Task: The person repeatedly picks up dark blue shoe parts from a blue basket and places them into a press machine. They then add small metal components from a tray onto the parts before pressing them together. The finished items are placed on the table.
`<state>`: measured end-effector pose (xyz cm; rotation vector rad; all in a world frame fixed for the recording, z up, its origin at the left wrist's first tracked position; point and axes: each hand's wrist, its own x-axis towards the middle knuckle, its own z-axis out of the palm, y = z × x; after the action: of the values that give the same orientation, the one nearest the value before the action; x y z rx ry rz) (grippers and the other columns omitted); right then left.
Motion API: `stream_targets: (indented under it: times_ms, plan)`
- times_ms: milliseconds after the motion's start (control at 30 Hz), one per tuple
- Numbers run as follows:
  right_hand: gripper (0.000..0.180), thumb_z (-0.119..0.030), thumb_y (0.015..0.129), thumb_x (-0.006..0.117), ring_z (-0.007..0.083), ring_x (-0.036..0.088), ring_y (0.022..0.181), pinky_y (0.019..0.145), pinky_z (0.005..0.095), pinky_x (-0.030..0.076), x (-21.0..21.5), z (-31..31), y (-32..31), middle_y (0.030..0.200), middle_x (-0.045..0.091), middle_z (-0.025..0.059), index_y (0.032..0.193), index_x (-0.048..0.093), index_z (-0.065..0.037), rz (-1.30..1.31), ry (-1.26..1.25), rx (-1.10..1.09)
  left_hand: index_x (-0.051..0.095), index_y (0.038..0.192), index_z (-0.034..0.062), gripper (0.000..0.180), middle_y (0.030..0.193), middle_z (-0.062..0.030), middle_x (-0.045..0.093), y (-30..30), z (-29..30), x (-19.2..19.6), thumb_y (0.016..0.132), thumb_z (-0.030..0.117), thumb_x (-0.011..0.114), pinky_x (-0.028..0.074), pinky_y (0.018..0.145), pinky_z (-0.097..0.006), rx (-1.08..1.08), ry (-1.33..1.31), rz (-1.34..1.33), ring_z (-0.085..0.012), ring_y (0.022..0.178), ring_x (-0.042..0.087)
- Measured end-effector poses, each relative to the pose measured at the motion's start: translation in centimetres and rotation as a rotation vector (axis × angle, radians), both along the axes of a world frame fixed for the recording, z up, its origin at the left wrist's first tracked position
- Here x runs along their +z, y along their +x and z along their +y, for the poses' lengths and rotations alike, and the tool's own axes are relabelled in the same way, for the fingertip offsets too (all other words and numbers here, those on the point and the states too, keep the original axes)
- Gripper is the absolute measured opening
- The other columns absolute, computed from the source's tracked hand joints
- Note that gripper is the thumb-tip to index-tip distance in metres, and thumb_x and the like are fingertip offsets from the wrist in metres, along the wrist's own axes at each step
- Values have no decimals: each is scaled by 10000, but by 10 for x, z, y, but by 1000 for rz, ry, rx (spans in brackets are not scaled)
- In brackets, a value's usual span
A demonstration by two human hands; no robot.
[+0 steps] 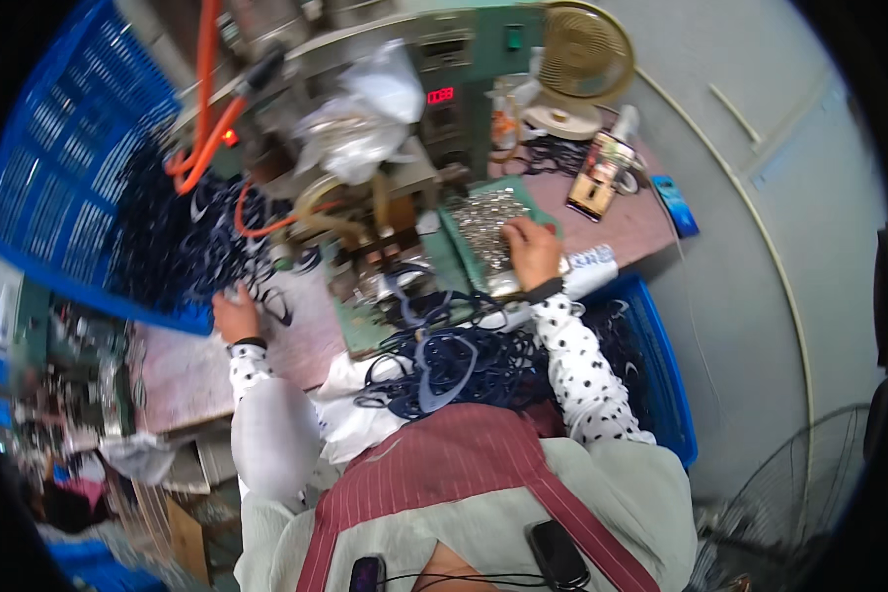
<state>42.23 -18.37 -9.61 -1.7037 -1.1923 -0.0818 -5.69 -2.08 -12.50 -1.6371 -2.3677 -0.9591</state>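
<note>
My left hand (237, 316) is at the near edge of a blue plastic basket (59, 138), beside a tangle of dark navy straps (183, 237). Its thumb and forefinger are apart, and nothing shows between them. On the right, my right hand (534, 255) reaches into a green tray (464, 259) of small silvery metal pieces (491, 225). Its fingertips are drawn together among the pieces; whatever is in them is too small to make out. Between my hands, under a bench machine (390, 242), lie a metal fixture and a pale blue-grey strap (447, 370).
More dark straps (493, 365) heap at my lap, over white cloth. A second blue basket (661, 385) stands at my right. Orange hoses (207, 138) hang by the machine. A small fan (587, 54) and a phone-like object (600, 176) sit at the back right.
</note>
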Motion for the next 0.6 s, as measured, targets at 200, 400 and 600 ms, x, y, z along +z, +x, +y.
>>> stream_targets:
  times_ms: [200, 400, 600]
  plan:
    - [103, -122, 823, 682, 335, 626, 732, 649, 436, 489, 8, -6, 0, 772, 650, 124, 887, 613, -79, -154, 61, -54, 430, 1233, -94, 646, 1093, -341, 610, 0, 47, -51, 824, 340, 679, 470, 902, -447, -148, -225, -95, -453, 1047, 600]
    - [101, -75, 857, 640, 342, 655, 760, 652, 391, 514, 16, -6, -7, 828, 664, 153, 955, 620, -56, -165, 84, 143, 432, 1308, -44, 599, 862, -200, 686, -22, 36, -95, 813, 188, 678, 518, 670, -386, -219, 112, -279, -326, 757, 669]
    - [119, -90, 879, 620, 324, 677, 711, 621, 399, 520, 31, -4, -19, 817, 678, 150, 992, 601, -61, 99, 52, 185, 596, 969, 31, 145, 771, -107, 682, 51, -39, 3, 860, 117, 557, 439, 412, -290, -424, -221, -939, -203, 474, 570]
